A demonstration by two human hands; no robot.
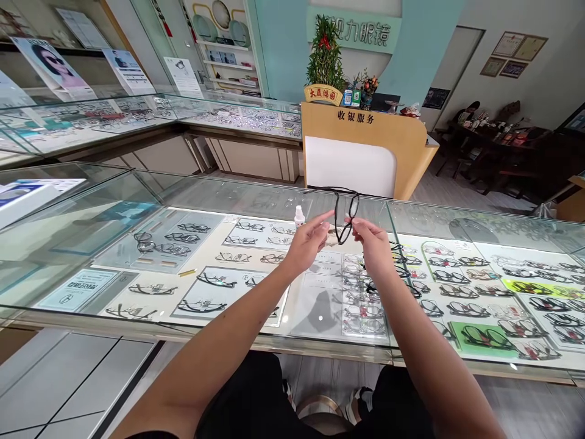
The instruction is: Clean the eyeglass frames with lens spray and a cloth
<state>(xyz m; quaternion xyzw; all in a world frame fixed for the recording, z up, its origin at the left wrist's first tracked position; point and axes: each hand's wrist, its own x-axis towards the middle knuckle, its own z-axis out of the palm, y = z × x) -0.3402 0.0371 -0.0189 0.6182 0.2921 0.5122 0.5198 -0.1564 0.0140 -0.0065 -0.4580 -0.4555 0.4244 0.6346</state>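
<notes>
A pair of black-framed glasses is held up above the glass counter, its lenses on end and a temple reaching to the left. The fingers of my right hand pinch the frame at its right side. My left hand is beside the glasses on the left, index finger pointing toward the frame; whether it grips the frame is too small to tell. Just behind my left hand stands a small white bottle.
Beneath my hands, the glass display counter holds rows of spectacles. A white box lies at its left end. Farther off are a wooden cash desk with a plant, more display cases at the left, and a dark table at the right.
</notes>
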